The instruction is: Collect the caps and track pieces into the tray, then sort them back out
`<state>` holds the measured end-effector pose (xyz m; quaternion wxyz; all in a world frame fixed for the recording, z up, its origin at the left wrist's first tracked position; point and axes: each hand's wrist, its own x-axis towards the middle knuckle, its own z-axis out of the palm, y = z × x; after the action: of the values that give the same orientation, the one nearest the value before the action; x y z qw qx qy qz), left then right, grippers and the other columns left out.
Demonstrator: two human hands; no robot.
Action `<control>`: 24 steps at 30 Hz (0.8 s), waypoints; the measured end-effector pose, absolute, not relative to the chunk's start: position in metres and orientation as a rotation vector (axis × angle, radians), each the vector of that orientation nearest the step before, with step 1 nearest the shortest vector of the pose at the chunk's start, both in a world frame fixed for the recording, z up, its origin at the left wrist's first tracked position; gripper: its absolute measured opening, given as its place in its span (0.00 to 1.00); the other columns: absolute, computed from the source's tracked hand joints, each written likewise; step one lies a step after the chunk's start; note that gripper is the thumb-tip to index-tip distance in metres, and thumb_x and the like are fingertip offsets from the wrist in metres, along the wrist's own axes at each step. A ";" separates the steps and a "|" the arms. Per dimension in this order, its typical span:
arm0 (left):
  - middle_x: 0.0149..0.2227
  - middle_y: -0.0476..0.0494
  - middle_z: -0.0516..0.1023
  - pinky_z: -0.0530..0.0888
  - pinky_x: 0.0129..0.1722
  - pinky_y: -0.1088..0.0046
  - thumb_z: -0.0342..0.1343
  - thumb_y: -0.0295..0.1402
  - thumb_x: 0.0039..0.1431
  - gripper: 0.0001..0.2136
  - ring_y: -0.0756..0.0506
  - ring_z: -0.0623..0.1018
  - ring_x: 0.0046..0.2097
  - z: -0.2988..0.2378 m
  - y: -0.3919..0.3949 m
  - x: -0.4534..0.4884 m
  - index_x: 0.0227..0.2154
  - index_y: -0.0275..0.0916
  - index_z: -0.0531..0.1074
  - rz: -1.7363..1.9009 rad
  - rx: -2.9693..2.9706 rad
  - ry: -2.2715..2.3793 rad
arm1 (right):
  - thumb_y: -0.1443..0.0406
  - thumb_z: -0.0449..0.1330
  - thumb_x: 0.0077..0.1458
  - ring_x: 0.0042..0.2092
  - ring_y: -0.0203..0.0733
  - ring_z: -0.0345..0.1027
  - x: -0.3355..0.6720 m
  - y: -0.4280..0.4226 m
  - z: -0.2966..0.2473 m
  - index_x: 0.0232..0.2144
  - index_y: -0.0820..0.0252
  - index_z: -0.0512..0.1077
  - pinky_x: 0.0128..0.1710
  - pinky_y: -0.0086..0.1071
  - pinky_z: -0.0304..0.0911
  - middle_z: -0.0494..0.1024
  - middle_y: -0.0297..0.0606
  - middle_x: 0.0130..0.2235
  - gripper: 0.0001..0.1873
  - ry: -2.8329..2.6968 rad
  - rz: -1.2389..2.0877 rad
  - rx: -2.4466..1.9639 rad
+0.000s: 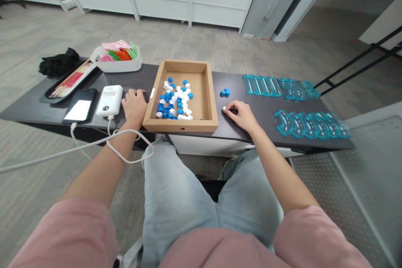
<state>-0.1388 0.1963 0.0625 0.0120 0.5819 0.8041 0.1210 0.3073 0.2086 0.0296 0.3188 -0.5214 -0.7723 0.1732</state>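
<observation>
On the dark table, my right hand (241, 114) pinches a small white block (224, 108) between thumb and fingertips, just right of the cardboard box. Beyond it lies a small cluster of blue blocks (225, 92). The shallow open cardboard box (201, 124) holds many loose blue and white blocks (179, 100), mostly in its left half. My left hand (134, 106) rests on the tabletop against the outside of the box's left wall, its fingers loosely spread and nothing seen in them.
At left are a white power bank (109, 99) with cables, a phone (80, 105), a black tray (70, 81) of sticks, and a white basket (121, 66) of colourful strips. Clear teal plastic pieces (263, 85) stand in rows at right. A white cable (78, 147) crosses my left forearm.
</observation>
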 end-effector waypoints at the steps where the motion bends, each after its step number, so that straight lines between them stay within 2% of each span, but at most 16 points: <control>1: 0.70 0.16 0.72 0.69 0.66 0.46 0.45 0.35 0.78 0.26 0.23 0.72 0.69 0.062 0.197 -0.140 0.71 0.33 0.74 0.369 1.817 2.495 | 0.52 0.70 0.68 0.47 0.58 0.78 0.308 0.206 0.025 0.37 0.48 0.74 0.56 0.55 0.72 0.87 0.45 0.42 0.13 -2.033 0.464 -1.378; 3: 0.71 0.17 0.72 0.68 0.66 0.46 0.44 0.34 0.79 0.26 0.24 0.71 0.69 0.063 0.197 -0.141 0.71 0.31 0.73 0.353 1.817 2.474 | 0.53 0.70 0.67 0.48 0.58 0.79 0.309 0.204 0.022 0.37 0.48 0.73 0.55 0.54 0.73 0.86 0.45 0.43 0.12 -2.032 0.478 -1.340; 7: 0.70 0.17 0.71 0.68 0.66 0.47 0.44 0.37 0.80 0.27 0.24 0.71 0.69 0.065 0.196 -0.141 0.72 0.31 0.72 0.329 1.806 2.466 | 0.54 0.68 0.65 0.53 0.60 0.79 0.308 0.203 0.026 0.36 0.47 0.70 0.59 0.56 0.74 0.84 0.46 0.47 0.11 -2.003 0.461 -1.240; 11: 0.70 0.16 0.72 0.69 0.66 0.47 0.43 0.36 0.78 0.27 0.23 0.72 0.70 0.065 0.195 -0.137 0.72 0.35 0.74 0.341 1.799 2.522 | 0.56 0.66 0.68 0.47 0.58 0.79 0.301 0.200 0.035 0.36 0.47 0.69 0.56 0.56 0.74 0.81 0.41 0.41 0.10 -1.873 0.431 -1.298; 14: 0.70 0.17 0.73 0.70 0.67 0.47 0.43 0.36 0.78 0.27 0.23 0.73 0.70 0.063 0.196 -0.136 0.71 0.37 0.75 0.360 1.800 2.540 | 0.56 0.65 0.70 0.45 0.55 0.78 0.280 0.198 0.058 0.40 0.49 0.73 0.55 0.52 0.72 0.82 0.40 0.41 0.07 -1.917 0.432 -1.236; 18: 0.71 0.16 0.73 0.70 0.68 0.46 0.41 0.36 0.78 0.28 0.22 0.73 0.70 0.064 0.197 -0.137 0.72 0.36 0.75 0.337 1.789 2.528 | 0.57 0.65 0.73 0.50 0.53 0.79 0.223 0.206 0.102 0.45 0.50 0.80 0.60 0.49 0.66 0.87 0.40 0.46 0.06 -2.259 0.421 -1.087; 21: 0.71 0.15 0.74 0.70 0.68 0.45 0.43 0.37 0.78 0.27 0.22 0.73 0.71 0.065 0.197 -0.137 0.72 0.36 0.75 0.339 1.791 2.527 | 0.59 0.67 0.72 0.50 0.54 0.81 0.177 0.222 0.115 0.42 0.51 0.82 0.60 0.48 0.64 0.88 0.39 0.44 0.06 -2.530 0.391 -1.112; 24: 0.70 0.16 0.74 0.70 0.68 0.46 0.45 0.38 0.79 0.27 0.22 0.73 0.71 0.063 0.198 -0.138 0.72 0.37 0.74 0.337 1.797 2.533 | 0.57 0.72 0.69 0.46 0.56 0.83 0.146 0.234 0.103 0.33 0.53 0.81 0.55 0.46 0.66 0.88 0.42 0.38 0.12 -2.735 0.403 -1.253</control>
<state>-0.1383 0.1979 0.0635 0.0088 0.5752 0.8108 0.1078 0.1458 0.2343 0.1030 0.0533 -0.4122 -0.8998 0.1326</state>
